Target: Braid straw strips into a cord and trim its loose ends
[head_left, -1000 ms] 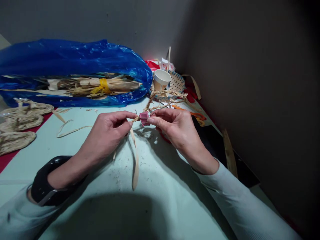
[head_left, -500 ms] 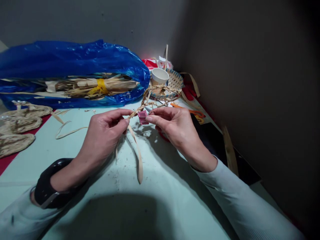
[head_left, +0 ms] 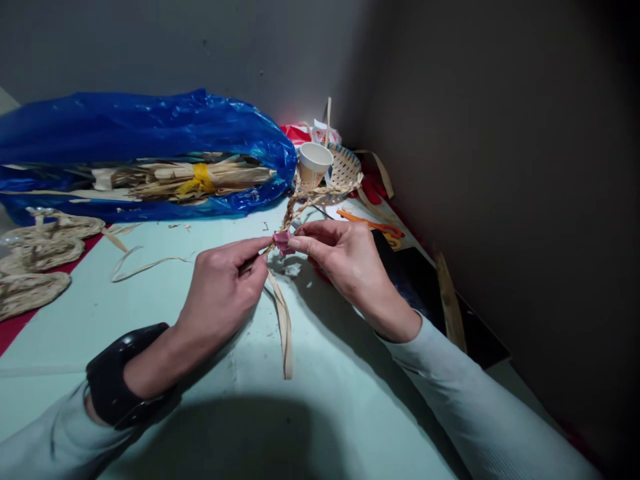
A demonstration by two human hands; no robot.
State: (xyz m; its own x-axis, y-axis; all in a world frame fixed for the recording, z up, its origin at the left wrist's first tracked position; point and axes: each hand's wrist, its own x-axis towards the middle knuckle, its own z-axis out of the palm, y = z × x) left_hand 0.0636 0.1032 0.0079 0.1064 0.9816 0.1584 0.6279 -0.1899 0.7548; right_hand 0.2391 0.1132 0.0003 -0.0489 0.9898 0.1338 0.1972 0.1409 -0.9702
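My left hand [head_left: 227, 283] is closed, its thumb and index finger pinching a braided cord of straw-coloured strips [head_left: 291, 215] near its lower end. A loose flat strip [head_left: 284, 320] hangs from there over the table. Held by its handles in my right hand [head_left: 345, 267] is a pink binder clip [head_left: 283, 243], its jaws at the braid right beside my left fingertips. Whether the clip bites on the braid, I cannot tell. The rest of the braid loops up and back towards a paper cup [head_left: 315, 160].
A blue plastic bag [head_left: 150, 127] with bundled dry strips [head_left: 225, 177] lies at the back left. Woven soles [head_left: 33, 293] rest at the left edge. Behind the cup is a small basket [head_left: 345, 167]; orange-handled scissors [head_left: 377, 225] lie right of it. A wall stands close on the right.
The pink binder clip has moved left onto or against the braid, closing the gap to my left fingers. My left hand has shifted slightly right and down.
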